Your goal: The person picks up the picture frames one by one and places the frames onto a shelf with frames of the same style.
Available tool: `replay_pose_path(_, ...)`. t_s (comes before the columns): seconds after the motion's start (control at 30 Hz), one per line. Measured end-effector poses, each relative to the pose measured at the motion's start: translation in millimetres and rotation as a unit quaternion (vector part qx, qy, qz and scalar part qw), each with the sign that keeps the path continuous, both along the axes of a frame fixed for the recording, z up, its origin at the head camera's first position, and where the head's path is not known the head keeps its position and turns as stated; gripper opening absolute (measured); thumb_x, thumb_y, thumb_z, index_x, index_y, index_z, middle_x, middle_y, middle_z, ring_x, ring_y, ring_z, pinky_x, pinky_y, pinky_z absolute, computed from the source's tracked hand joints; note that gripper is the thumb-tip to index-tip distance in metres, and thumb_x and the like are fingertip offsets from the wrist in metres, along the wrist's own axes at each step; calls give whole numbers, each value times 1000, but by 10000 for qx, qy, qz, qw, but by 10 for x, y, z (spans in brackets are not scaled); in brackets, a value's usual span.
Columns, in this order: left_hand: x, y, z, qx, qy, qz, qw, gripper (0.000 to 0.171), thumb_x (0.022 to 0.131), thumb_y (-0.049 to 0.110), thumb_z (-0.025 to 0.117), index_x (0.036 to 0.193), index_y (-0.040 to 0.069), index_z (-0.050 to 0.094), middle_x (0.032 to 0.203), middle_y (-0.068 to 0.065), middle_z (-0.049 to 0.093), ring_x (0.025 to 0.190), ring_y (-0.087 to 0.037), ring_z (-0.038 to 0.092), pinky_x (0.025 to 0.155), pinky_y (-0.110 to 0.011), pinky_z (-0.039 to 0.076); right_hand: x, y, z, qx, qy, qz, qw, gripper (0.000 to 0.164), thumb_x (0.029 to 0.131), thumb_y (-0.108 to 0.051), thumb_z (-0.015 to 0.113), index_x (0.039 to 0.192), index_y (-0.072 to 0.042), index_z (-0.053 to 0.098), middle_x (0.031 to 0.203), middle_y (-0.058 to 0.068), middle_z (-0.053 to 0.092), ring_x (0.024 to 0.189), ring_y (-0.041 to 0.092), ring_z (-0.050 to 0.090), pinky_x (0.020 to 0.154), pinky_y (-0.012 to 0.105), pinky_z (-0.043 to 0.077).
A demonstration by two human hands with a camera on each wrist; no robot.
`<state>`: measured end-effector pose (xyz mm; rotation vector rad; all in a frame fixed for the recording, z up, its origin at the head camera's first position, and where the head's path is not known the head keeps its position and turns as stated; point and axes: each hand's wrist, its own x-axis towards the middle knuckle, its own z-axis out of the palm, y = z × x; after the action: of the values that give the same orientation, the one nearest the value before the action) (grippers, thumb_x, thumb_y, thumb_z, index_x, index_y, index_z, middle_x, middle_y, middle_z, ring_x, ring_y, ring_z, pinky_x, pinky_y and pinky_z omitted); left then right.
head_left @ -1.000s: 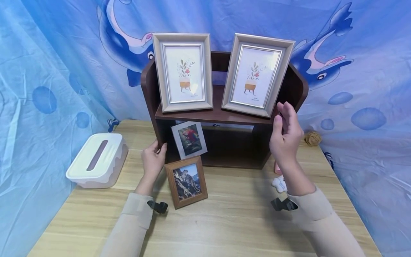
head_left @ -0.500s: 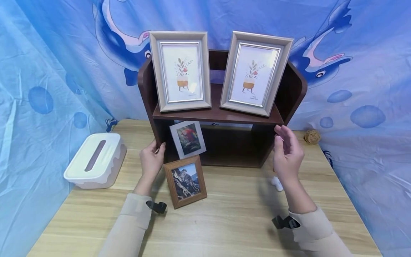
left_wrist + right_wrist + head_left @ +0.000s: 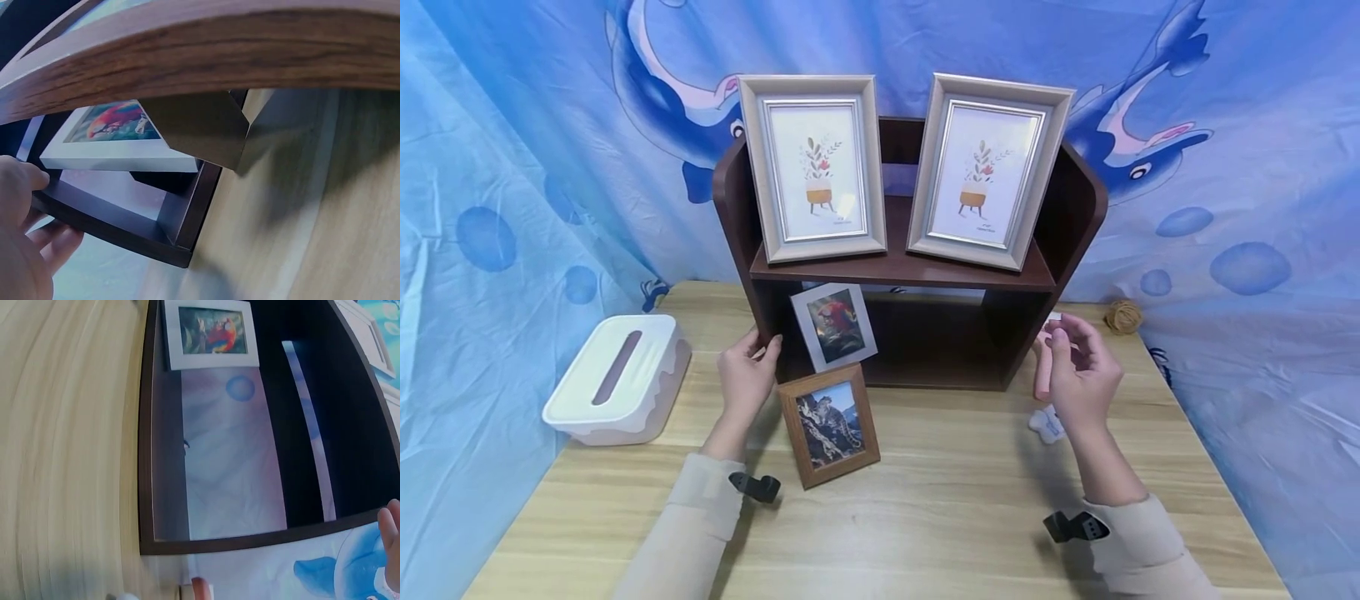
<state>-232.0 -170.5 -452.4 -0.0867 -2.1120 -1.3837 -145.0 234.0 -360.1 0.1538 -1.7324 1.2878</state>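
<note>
A person's two hands reach from the bottom of the frame toward a dark brown two-tier shelf standing upper centre on a pale wood worktop. At centre left, the left hand pinches the lower front edge of the shelf's side panel between thumb and fingers. At centre right, the right hand has loosely bent fingers, appears to hold nothing, and is apart from the shelf's other side. A pink object and a small white cloud-shaped piece lie just beside it.

On the upper tier, a left beige frame and a right beige frame stand near the front edge, each with a potted-plant print. In the lower tier, left of centre, leans a white parrot frame; a brown wooden frame stands on the worktop in front of it.

A sharp pull by the left hand alone could twist the shelf and tip the beige frames forward. The shelf's corner or left wrist might also topple the wooden frame, and a careless right hand could knock the pink object away.
</note>
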Motion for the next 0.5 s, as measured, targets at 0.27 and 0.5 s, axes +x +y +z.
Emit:
replay_pose_path(0.27, 183, -105, -67, -714, 31, 66, 9974, 28, 93, 4, 70, 119, -6, 70, 108, -26, 72, 98, -42, 72, 78, -43, 61, -17, 49, 34, 136, -350, -375, 9986, 18, 93, 11, 61, 108, 19, 65, 97, 36, 68, 88, -6, 67, 78, 9, 53)
replay_pose_path(0.5, 435, -139, -117, -425, -88, 89, 9990, 26, 93, 2, 70, 117, -9, 69, 106, -22, 74, 95, -39, 73, 76, -15, 56, -96, 138, -66, 7, -951, -232, 9952, 26, 93, 7, 63, 117, 17, 64, 106, 35, 68, 90, -7, 64, 80, 9, 52)
